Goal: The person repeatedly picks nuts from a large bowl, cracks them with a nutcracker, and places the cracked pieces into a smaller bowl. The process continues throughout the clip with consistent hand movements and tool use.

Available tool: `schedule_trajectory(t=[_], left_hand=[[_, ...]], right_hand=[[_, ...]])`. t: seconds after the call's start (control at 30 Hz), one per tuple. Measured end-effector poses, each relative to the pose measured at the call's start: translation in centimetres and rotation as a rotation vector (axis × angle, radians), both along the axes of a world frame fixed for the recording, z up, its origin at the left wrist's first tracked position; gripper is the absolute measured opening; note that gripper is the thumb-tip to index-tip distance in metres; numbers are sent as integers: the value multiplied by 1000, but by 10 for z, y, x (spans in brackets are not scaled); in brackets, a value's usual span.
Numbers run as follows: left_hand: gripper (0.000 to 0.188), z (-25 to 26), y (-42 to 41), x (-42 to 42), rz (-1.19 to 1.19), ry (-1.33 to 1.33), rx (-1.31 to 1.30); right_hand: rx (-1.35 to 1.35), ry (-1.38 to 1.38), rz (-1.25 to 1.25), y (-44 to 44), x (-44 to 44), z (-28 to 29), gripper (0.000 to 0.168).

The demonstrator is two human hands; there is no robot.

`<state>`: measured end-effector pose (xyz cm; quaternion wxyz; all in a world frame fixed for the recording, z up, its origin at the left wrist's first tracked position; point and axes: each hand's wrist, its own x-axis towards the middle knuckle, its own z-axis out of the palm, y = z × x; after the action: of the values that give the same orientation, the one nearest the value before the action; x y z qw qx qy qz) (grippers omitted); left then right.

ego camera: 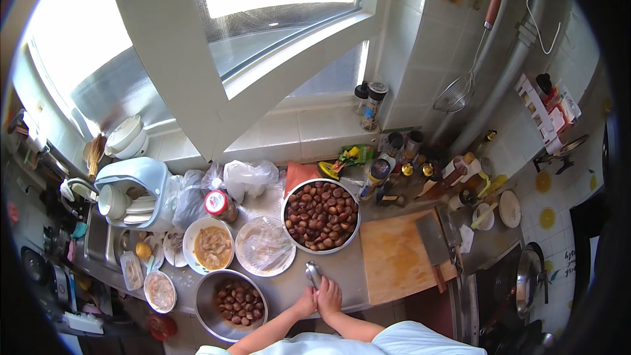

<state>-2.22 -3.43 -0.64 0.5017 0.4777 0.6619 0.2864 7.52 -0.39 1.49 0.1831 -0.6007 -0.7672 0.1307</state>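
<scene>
My right hand (pixel 329 298) is closed around the handles of a metal plier-like tool (pixel 312 272), whose rounded head points away from me over the counter edge. My left hand (pixel 307 301) presses against the right one near the handles; its fingers are partly hidden, and whether it grips anything is unclear. Beyond the tool stands a large round bowl (pixel 284 230) full of brown chestnuts (pixel 321 214). To the left, near the counter's front edge, a stainless steel bowl (pixel 203 301) contains a smaller heap of chestnuts (pixel 240 301).
A wooden cutting board (pixel 389 261) bears a cleaver (pixel 432 241) on the right. Left of the chestnuts are a plastic-covered plate (pixel 265 246), a bowl of food (pixel 213 246) and a red-lidded jar (pixel 221 205). Bottles (pixel 379 170) crowd the back right; a blue dish rack (pixel 153 177) stands left.
</scene>
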Motion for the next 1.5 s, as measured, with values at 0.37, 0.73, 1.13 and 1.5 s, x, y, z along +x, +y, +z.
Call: schedule_trajectory(t=[0.37,0.73,1.13,1.5], left_hand=[[41,-2,8,-1,-34,14,-113],[35,-1,13,-2,318,116,129],[41,47,48,7,262,377,198],[30,65,43,9,363,416,336]], right_hand=[[34,8,5,0,-1,-10,44],[-303,348,-2,17,4,-8,55],[-723,204,-161,47,4,40,59],[-687,319,-80,58,19,32,50]])
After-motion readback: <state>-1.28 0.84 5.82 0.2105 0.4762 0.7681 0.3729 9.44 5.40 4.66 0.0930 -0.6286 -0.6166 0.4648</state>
